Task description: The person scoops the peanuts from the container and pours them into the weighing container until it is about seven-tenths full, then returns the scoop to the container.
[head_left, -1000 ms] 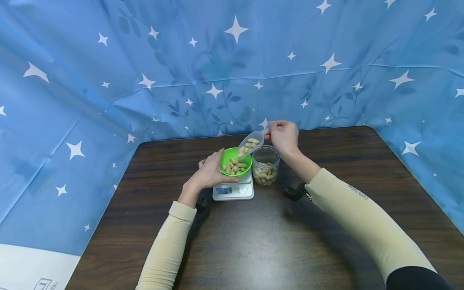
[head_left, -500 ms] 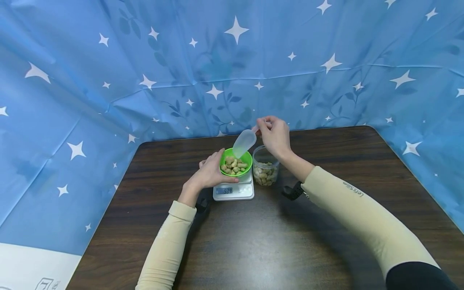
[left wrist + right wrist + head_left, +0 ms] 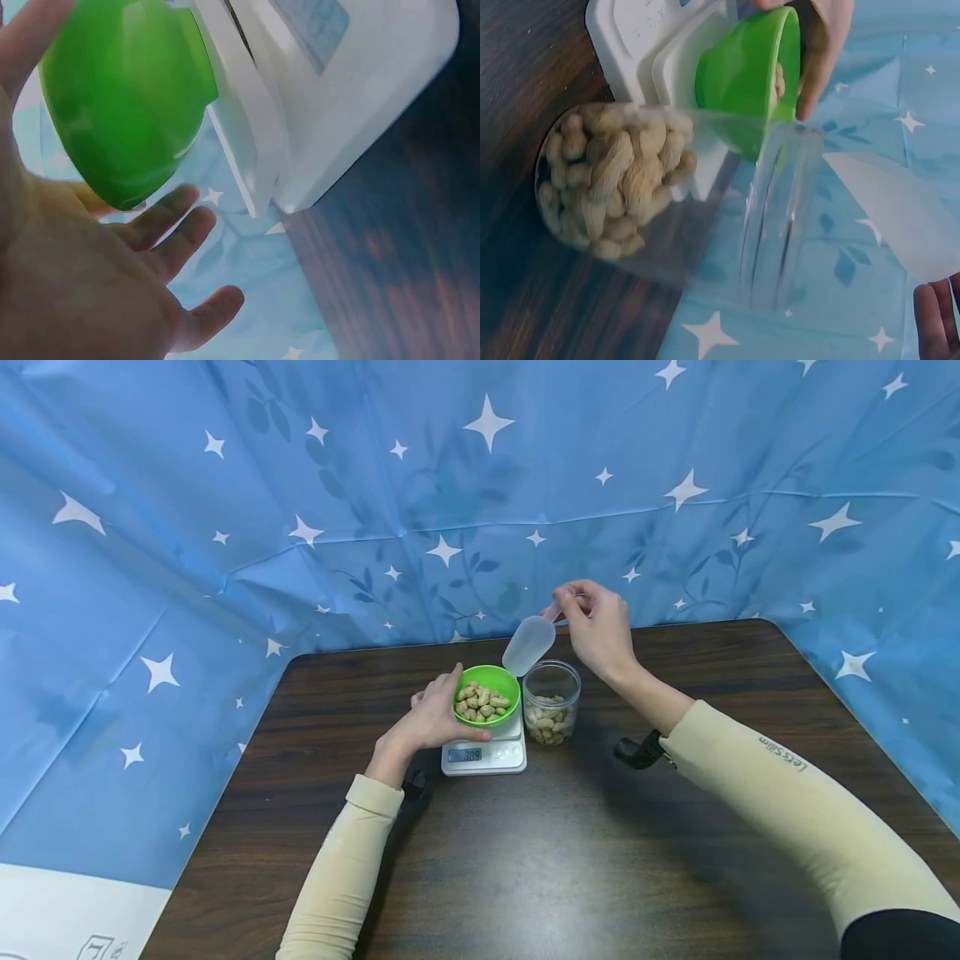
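A green bowl (image 3: pixel 491 677) of unshelled peanuts (image 3: pixel 480 703) stands on a white digital scale (image 3: pixel 495 762). My left hand (image 3: pixel 430 717) holds the bowl's side between thumb and forefinger; its other fingers (image 3: pixel 187 244) stretch out free in the left wrist view. With its fingertips, my right hand (image 3: pixel 602 628) pinches the handle of a translucent scoop (image 3: pixel 529 645). The scoop hangs tilted, mouth downward, above the gap between bowl and jar, its inside hidden in the head view. The clear jar (image 3: pixel 552 689), part filled with peanuts (image 3: pixel 619 176), stands open-topped right of the scale.
A dark wooden table (image 3: pixel 570 852) carries everything. Its back edge lies close behind the bowl and jar, against a blue star-patterned curtain (image 3: pixel 480 510). The scale's display (image 3: pixel 467 755) is lit. A white panel (image 3: pixel 67 910) shows at lower left.
Peanuts have slid from the scoop into the bowl. My right hand has tipped the scoop over, then lifted it rightward towards the jar. The left hand stays at the bowl; the display digits differ.
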{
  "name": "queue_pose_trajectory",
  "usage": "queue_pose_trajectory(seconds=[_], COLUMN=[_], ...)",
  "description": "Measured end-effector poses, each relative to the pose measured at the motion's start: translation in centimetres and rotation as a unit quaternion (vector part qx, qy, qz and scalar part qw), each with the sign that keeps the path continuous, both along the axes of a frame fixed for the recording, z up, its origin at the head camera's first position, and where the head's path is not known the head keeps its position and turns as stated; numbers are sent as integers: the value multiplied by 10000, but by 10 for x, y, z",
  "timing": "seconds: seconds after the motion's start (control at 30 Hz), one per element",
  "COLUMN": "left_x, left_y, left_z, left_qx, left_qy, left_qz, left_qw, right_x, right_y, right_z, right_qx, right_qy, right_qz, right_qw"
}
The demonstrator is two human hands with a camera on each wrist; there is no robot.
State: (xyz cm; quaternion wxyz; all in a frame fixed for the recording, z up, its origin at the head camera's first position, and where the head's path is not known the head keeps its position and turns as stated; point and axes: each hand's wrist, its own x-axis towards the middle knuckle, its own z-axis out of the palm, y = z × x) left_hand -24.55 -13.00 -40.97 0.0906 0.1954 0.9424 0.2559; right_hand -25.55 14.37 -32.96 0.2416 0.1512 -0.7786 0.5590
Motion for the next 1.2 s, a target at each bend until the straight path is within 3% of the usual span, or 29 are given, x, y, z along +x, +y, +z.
queue_pose_trajectory(seconds=[0.13,0.27,0.47,0.63,0.83,1.0,1.2], left_x=[4,6,6,6,4,2,0], left_y=[5,14,37,58,77,85,89], left_z=[3,6,10,13,15,15,14], left_qx=[19,167,176,202,62,-34,-15], left_qy=[203,706,1283,1307,1257,1215,1218], left_qz=[-63,-154,-473,-662,-679,-668,-577], left_qw=[9998,9972,9904,9890,9897,9903,9909], right_x=[1,2,5,7,7,9,11], right_y=[10,18,25,25,23,21,18], right_z=[1,-2,-11,-23,-37,-45,-55], right_qx=[9,55,638,1368,2084,2466,2685], right_qy=[214,336,535,932,1246,1323,1223], right_qz=[0,-62,-86,-40,293,494,713], right_qw=[9998,9994,9965,9862,9696,9588,9528])
